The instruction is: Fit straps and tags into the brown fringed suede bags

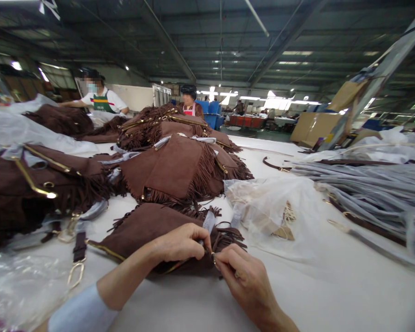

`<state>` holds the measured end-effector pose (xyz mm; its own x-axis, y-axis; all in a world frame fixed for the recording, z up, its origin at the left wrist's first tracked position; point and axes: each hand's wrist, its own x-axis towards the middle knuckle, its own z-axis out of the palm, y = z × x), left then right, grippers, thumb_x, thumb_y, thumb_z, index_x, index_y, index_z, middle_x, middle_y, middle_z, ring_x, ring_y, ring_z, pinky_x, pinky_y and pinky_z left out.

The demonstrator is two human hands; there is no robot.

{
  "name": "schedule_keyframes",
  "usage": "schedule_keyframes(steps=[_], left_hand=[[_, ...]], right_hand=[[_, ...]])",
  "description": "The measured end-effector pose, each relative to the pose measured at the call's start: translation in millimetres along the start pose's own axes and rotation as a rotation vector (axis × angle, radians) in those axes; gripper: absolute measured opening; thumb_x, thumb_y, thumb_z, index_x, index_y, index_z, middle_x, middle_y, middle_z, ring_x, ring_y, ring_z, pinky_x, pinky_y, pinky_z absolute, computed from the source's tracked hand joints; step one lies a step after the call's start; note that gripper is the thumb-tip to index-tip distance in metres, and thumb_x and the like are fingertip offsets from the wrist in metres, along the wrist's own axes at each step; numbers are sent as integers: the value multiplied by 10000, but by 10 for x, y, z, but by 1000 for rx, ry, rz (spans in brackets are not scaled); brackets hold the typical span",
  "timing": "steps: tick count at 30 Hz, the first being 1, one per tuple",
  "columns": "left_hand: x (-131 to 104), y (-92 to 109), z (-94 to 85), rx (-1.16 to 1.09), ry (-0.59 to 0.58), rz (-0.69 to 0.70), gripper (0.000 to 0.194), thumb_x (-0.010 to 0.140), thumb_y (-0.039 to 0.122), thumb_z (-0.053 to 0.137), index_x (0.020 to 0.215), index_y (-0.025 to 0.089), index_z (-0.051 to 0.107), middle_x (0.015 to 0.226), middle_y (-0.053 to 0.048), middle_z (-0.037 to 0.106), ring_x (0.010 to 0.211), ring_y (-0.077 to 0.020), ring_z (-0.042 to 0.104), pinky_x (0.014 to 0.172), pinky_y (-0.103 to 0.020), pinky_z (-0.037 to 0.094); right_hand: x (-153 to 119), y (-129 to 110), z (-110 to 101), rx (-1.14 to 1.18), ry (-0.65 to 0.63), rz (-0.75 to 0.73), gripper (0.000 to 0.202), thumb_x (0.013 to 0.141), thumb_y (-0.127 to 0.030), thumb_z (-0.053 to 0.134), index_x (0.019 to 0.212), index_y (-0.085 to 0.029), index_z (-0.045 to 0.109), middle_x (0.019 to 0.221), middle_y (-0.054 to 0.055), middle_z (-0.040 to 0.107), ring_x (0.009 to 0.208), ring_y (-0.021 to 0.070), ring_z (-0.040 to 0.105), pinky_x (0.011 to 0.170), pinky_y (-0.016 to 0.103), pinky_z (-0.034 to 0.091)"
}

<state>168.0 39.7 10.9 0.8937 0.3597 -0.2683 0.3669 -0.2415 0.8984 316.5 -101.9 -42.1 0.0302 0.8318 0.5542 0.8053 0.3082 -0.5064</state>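
Note:
A brown fringed bag [145, 227] with a gold zipper lies on the white table in front of me. At its near right corner my left hand [185, 243] is closed, thumb and finger pinched at the bag's edge by a small gold metal fitting [213, 258]. My right hand [244, 272] pinches that same fitting from the right. What exactly my left fingers hold is partly hidden behind them. A brown strap end with a gold oval ring [76, 274] extends from the bag's left side.
More brown fringed bags [169, 168] are heaped beyond and to the left. Clear plastic [24, 281] lies at the near left. A translucent bag [276, 212] with cord and many grey-wrapped straps [370, 189] lie on the right. Two people in aprons [105, 102] work across the table.

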Motion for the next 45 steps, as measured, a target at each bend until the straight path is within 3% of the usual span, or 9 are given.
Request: schedule_keyframes(steps=[6, 12, 19, 21, 24, 26, 32, 38, 45], left_hand=[[-4, -48, 9, 34, -36, -13, 288, 539, 206, 523, 793, 168, 654, 582, 49, 518, 551, -131, 444, 460, -196, 318], [-31, -37, 23, 50, -78, -32, 291, 558, 198, 523, 819, 176, 650, 547, 62, 483, 490, -119, 411, 407, -189, 301], [-98, 60, -23, 139, -120, 23, 254, 648, 193, 573, 879, 182, 678, 655, 40, 582, 590, -131, 520, 502, -192, 377], [-152, 155, 5, 326, 14, 51, 229, 745, 234, 555, 918, 192, 700, 730, 5, 627, 672, -164, 568, 598, -235, 428], [-222, 299, 109, 755, 398, 121, 204, 821, 248, 546, 915, 177, 713, 922, -87, 643, 908, -261, 580, 816, -369, 445], [-231, 344, 178, 912, 495, 209, 151, 807, 187, 557, 840, 158, 702, 1048, -127, 618, 1035, -296, 538, 907, -410, 413], [-101, 188, 187, 595, 86, 217, 292, 769, 83, 522, 943, 188, 731, 878, -34, 722, 836, -177, 645, 748, -232, 462], [-24, 69, 115, 637, 67, 214, 322, 752, 65, 514, 943, 171, 750, 965, -60, 727, 906, -187, 643, 825, -237, 452], [53, -12, 124, 601, 28, 153, 170, 718, 95, 604, 797, 179, 730, 794, -19, 722, 769, -149, 637, 673, -192, 427]], right_hand=[[27, -33, -40, 179, -66, 135, 205, 876, -167, 534, 688, -200, 609, 689, 2, 597, 654, 143, 578, 605, 224, 398], [52, -57, -45, 377, -198, 496, 141, 728, -135, 609, 832, -208, 670, 598, -55, 602, 572, 130, 527, 558, 217, 363], [-4, -57, 33, 384, -135, 499, 69, 735, -182, 604, 667, -194, 600, 600, -47, 547, 598, 133, 490, 565, 221, 348], [-27, -31, 65, 347, -112, 463, 69, 753, -186, 594, 684, -197, 598, 617, -43, 561, 610, 138, 504, 583, 224, 360], [-50, 13, 101, 289, -80, 393, 68, 761, -183, 586, 696, -199, 596, 652, -31, 593, 634, 148, 529, 608, 228, 377], [-63, 37, 117, 266, -65, 357, 70, 756, -176, 579, 692, -201, 592, 661, -26, 605, 637, 151, 537, 613, 231, 381], [-122, 73, 184, 261, -106, 373, 86, 759, -168, 586, 684, -206, 575, 639, -32, 599, 610, 147, 539, 592, 224, 383], [-107, 60, 208, 246, -120, 356, 83, 754, -150, 594, 690, -202, 609, 656, -24, 624, 634, 152, 565, 615, 227, 398], [-99, 66, 206, 264, -138, 342, 73, 766, -173, 599, 703, -201, 619, 667, -20, 637, 631, 152, 575, 613, 229, 409]])
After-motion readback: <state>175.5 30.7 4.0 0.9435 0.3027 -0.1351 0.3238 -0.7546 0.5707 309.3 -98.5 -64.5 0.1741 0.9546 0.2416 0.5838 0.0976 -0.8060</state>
